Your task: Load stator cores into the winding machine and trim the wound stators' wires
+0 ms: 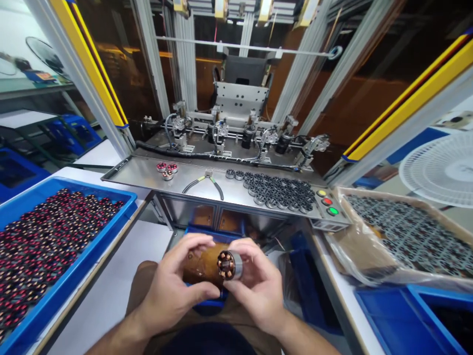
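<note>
Low in the middle of the frame, here's the round metal part (229,266), its coppery windings facing the left side of the picture, with a shiny silver rim around them! The right hand (260,281) has it, grip closed between thumb and fingers; the left hand (177,281) curves just beside it, grip open, thumb pointing toward the part, and whether it touches, I can't tell. Over at the left edge, what a load: a blue tray (127,207) spread thick with red and copper wound pieces (55,236), heaped in a loose jumble! Swing to the right edge and there's a cardboard box (347,246) with clear plastic about it, grey pieces (406,231) packed close together inside. Below that, lower right, sits a blue bin (410,305), its inside too dark to read. Across the centre runs the metal counter (142,172): three small red and copper coils (168,175) grouped at left, pliers (209,173) in the middle with handles spread, then a crowd of dark rings (277,190) right of centre. Just beside them, a button box (328,224) shows yellow, red and green, and a white fan (439,162) fills the far right!
</note>
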Motion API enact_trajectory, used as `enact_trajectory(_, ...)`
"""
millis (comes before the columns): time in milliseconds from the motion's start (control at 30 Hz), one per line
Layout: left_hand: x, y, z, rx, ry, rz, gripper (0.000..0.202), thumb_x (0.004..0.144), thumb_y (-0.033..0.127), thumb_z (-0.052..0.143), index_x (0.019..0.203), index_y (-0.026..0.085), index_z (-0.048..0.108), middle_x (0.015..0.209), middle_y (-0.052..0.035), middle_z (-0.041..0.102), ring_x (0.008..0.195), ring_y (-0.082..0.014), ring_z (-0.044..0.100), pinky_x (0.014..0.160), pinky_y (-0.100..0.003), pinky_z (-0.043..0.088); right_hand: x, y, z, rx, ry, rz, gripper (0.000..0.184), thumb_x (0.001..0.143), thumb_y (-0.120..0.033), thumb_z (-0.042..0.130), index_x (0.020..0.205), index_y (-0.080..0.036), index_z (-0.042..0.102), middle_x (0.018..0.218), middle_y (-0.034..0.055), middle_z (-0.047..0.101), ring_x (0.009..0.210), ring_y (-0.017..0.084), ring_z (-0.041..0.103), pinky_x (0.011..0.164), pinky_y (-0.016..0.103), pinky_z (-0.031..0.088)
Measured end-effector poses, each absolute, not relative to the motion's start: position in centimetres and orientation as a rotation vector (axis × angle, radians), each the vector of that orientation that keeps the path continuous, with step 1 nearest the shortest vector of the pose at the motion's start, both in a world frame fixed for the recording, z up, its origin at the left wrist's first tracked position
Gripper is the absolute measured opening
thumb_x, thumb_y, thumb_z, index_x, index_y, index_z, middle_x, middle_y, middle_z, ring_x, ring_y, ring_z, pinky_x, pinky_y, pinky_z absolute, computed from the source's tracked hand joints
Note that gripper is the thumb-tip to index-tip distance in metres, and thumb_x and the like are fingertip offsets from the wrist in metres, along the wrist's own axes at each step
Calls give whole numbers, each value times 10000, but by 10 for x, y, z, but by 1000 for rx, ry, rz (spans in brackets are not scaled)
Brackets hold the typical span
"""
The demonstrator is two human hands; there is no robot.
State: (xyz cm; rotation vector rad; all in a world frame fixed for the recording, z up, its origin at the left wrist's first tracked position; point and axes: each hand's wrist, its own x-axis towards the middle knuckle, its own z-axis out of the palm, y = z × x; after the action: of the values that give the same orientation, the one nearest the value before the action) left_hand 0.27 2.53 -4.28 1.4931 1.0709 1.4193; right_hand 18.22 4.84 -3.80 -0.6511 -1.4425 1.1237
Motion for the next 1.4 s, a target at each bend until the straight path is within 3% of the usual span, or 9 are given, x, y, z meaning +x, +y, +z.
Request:
enact_trajectory(167, 10, 25, -31, 1598, 1075, 1196, 489, 692, 353, 818, 1153, 278, 672, 1001, -32, 701, 856, -189, 631, 817, -276, 493, 189, 48, -38, -609, -1778, 451, 492, 695, -1, 685, 1145, -169, 579, 993, 102, 645, 909, 206, 634, 767, 329, 543)
enact_trajectory(400, 11, 29, -29, 1732, 1110, 1262, 442, 739, 250, 787, 1165, 264, 672, 1026, -63, 698, 925, -209, 627, 853, -317, 505, 200, 43, -34, -581, -1822, 623, 408, 759, -127, 667, 1158, -161, 588, 994, 116, 608, 920, 244, 595, 759, 410, 525)
enact_trajectory(567, 12, 25, -31, 1604, 1075, 1242, 451, 748, 173, 773, 1168, 301, 671, 1134, -54, 686, 1042, -214, 634, 909, -297, 510, 198, 40, -27, -657, -1696, 825, 145, 839, -55, 595, 883, -183, 649, 780, 35, 592, 716, 155, 568, 640, 309, 470)
enact_trajectory(767, 17, 24, -38, 1342, 857, 1251, 397, 749, 153, 767, 1122, 255, 673, 1120, -83, 672, 997, -215, 671, 814, -269, 562, 199, 37, -31, -730, -1586, 969, 104, 864, -126, 596, 776, -171, 626, 721, 19, 562, 685, 144, 549, 611, 282, 436)
enact_trajectory(933, 11, 24, -32, 1863, 1041, 1338, 469, 750, 75, 727, 1169, 256, 620, 1152, -81, 673, 1089, -216, 641, 933, -313, 538, 224, 46, -32, -816, -1591, 1058, 148, 920, -248, 556, 797, -184, 606, 769, 25, 564, 738, 154, 551, 660, 292, 435)
enact_trajectory(1033, 8, 24, -26, 2237, 1069, 1290, 509, 754, 39, 691, 1219, 212, 577, 1192, -109, 674, 1088, -202, 652, 980, -300, 519, 228, 50, -17, -787, -1744, 998, 192, 879, -362, 614, 862, -170, 619, 812, 45, 580, 766, 175, 556, 667, 307, 439)
enact_trajectory(1133, 6, 23, -24, 2411, 1040, 1210, 550, 771, 29, 657, 1284, 187, 535, 1187, -124, 687, 1093, -195, 661, 988, -272, 514, 217, 48, 3, -747, -1997, 922, 106, 838, -236, 664, 795, -158, 607, 750, 33, 585, 710, 153, 545, 651, 294, 440)
enact_trajectory(1233, 1, 20, -23, 2401, 1009, 1149, 610, 781, 39, 645, 1347, 205, 488, 1177, -117, 699, 1087, -208, 668, 971, -302, 532, 209, 50, 16, -697, -2177, 748, 102, 885, -105, 549, 811, -156, 597, 752, 44, 599, 716, 147, 541, 677, 295, 459)
enact_trajectory(1400, -11, 14, -15, 2212, 889, 1057, 520, 772, 76, 690, 1252, 245, 585, 1186, -106, 699, 1087, -229, 670, 931, -330, 560, 223, 67, 25, -337, -2566, 195, 221, 926, -113, 406, 927, -140, 625, 793, 109, 639, 739, 211, 543, 652, 363, 456)
